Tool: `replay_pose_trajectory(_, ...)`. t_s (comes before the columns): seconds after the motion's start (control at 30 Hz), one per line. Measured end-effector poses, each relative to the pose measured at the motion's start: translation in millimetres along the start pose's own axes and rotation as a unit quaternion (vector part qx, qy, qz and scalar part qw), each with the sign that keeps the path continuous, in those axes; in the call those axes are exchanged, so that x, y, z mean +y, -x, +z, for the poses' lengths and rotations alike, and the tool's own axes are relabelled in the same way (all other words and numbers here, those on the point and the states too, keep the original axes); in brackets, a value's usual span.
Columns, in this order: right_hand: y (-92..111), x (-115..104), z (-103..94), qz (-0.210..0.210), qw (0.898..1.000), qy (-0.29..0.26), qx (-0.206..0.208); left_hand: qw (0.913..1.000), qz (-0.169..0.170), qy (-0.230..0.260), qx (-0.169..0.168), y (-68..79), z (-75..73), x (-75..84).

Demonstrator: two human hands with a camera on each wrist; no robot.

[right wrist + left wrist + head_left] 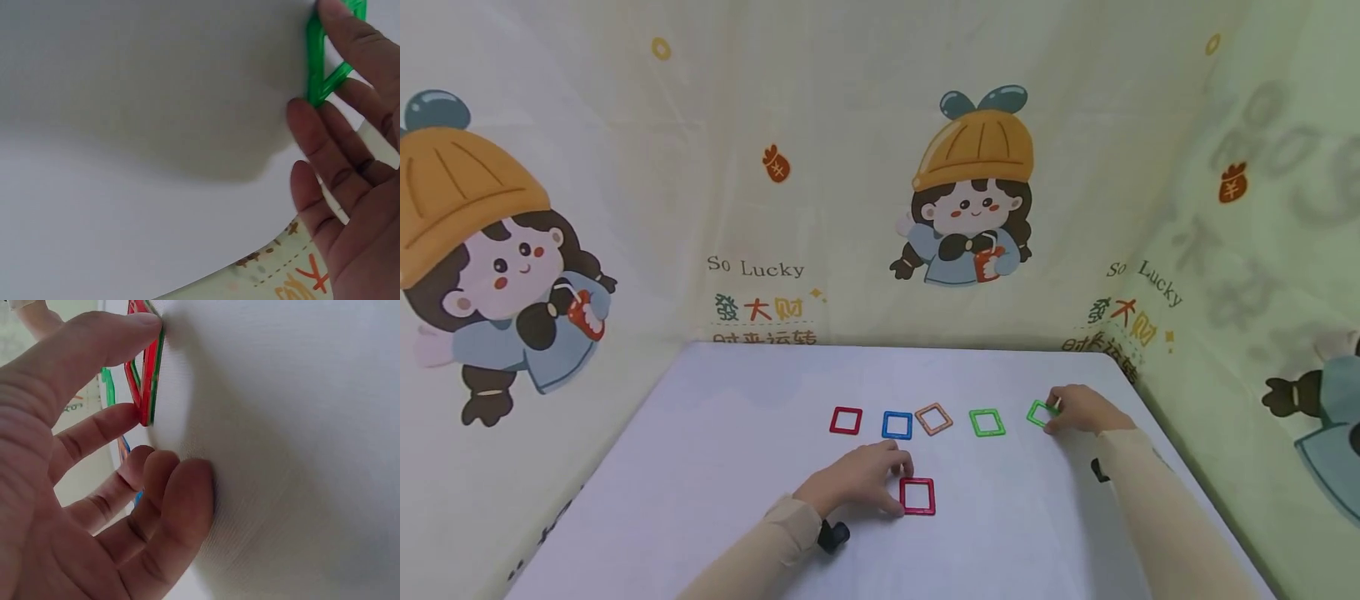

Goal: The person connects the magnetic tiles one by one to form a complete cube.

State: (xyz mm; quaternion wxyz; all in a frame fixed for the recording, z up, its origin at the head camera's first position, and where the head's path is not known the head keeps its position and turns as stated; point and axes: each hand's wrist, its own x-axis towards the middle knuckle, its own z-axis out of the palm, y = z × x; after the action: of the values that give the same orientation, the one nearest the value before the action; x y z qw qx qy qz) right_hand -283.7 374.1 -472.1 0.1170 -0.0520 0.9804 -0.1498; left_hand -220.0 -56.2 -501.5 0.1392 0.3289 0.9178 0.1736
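My left hand (861, 479) is at the near middle of the white table, thumb and a finger gripping a red square frame (917, 512) by its left side. In the left wrist view a green layer (157, 375) runs along the table-facing side of that red frame. Farther right, my right hand (1084, 408) pinches a green square frame (1032, 410) between thumb and fingers. The right wrist view shows this frame tilted against the fingertips, partly hidden by the thumb.
Behind the hands lies a loose row: a red square frame (846, 408), a blue one (897, 437), an orange one (943, 430) and a green one (989, 434). The blue and orange ones nearly touch. A printed cloth (850, 208) hangs around the table (700, 433).
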Motion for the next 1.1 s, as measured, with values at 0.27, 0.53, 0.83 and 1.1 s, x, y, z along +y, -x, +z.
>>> replay_pose_trajectory(0.27, -1, -9, -4.1, 0.044, 0.998, 0.032, -0.007, 0.9991, -0.029, 0.005, -0.032, 1.3, -2.9, 6.6)
replay_pose_trajectory(0.53, 3, -13, -5.7, 0.038, 0.998, 0.043, 0.003, 0.9975, -0.040, 0.016, -0.055, -0.7, -6.5, 9.6)
replay_pose_trajectory(0.83, 9, -18, -1.0, 0.028, 0.999, 0.029, 0.016, 0.9975, -0.050, -0.012, -0.048, 0.1, -4.4, 17.6)
replay_pose_trajectory(1.1, 9, -18, 0.3, 0.004, 0.997, 0.050, 0.061, 0.9973, -0.057, -0.017, -0.043, -0.8, -1.2, 21.4)
